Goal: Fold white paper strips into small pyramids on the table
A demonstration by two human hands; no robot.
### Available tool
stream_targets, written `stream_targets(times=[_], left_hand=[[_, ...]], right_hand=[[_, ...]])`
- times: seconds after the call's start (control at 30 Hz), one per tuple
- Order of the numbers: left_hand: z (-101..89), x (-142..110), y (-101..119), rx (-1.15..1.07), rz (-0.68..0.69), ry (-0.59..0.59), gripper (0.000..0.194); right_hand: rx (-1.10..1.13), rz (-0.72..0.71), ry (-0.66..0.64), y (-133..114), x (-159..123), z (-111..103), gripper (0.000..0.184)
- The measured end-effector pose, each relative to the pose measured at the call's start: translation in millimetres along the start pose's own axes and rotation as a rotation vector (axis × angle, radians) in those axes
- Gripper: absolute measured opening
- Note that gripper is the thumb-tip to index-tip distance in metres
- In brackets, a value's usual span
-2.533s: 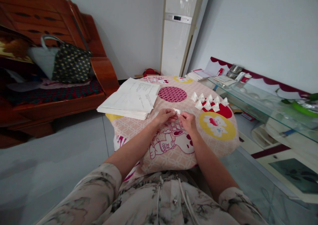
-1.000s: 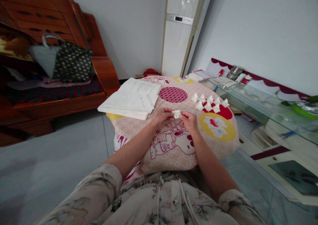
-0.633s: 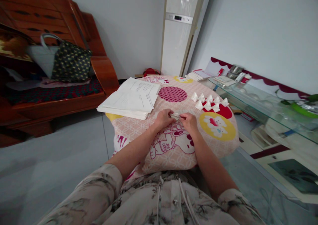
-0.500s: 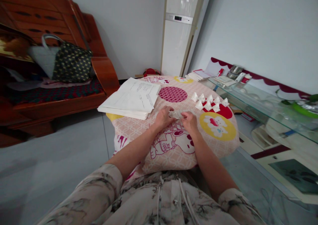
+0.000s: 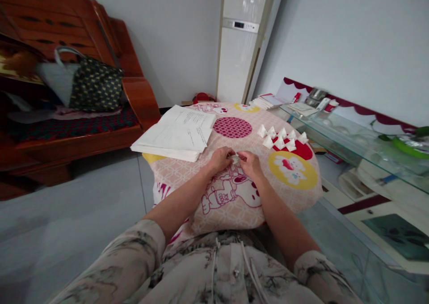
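At the far left, I note a reddish-brown wooden bench (image 5: 43, 147) with a carved back. A grey bag (image 5: 58, 78) with a looped handle sits on its seat; a dark patterned bag (image 5: 96, 85) stands next to it on the right.

To the right of the bench, a stack of paper (image 5: 176, 132) lies flat on the printed tablecloth (image 5: 231, 218). Lines of print are visible on the top sheets.

The person's left hand (image 5: 221, 158) is near the stack's right side, its thumb and fingers pinched on a small white piece (image 5: 235, 159). This piece is located between the two hands, over the near half of the table, and is partly covered by fingers. Behind it, against the wall, stands a tall white unit (image 5: 237, 58) with a display panel.

The right hand (image 5: 251, 163) has its fingers bent towards the piece's right side; whether they grip it or only press it, I cannot tell.

Farther right, white folded pieces (image 5: 279, 144) with pointed tops stand in two rows. Beyond them is a glass shelf (image 5: 360, 141), with a green bowl (image 5: 410, 148) at its right end.
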State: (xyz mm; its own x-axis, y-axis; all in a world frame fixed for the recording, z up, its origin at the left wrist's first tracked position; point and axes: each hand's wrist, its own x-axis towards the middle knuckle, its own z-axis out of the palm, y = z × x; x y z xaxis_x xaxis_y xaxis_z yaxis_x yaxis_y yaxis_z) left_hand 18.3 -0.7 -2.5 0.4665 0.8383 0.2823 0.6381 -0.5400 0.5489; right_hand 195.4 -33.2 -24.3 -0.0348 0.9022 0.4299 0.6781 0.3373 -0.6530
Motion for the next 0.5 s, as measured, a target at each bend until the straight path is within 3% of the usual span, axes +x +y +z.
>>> stream_targets(times=[0.2, 0.33, 0.5], left_hand=[[0.6, 2.5, -2.7, -0.045, 0.004, 0.011, 0.027], [0.3, 2.2, -0.8, -0.145, -0.012, 0.042, 0.013], [1.5, 2.1, 4.2, -0.141, -0.009, 0.087, 0.011]], right_hand=[[-0.069, -0.032, -0.008, -3.5, 2.7, -1.4, 0.016], [-0.131, -0.042, -0.01, -8.0, 3.2, -1.6, 0.015], [-0.209, -0.045, 0.01, -13.9, 3.4, -0.9, 0.017]])
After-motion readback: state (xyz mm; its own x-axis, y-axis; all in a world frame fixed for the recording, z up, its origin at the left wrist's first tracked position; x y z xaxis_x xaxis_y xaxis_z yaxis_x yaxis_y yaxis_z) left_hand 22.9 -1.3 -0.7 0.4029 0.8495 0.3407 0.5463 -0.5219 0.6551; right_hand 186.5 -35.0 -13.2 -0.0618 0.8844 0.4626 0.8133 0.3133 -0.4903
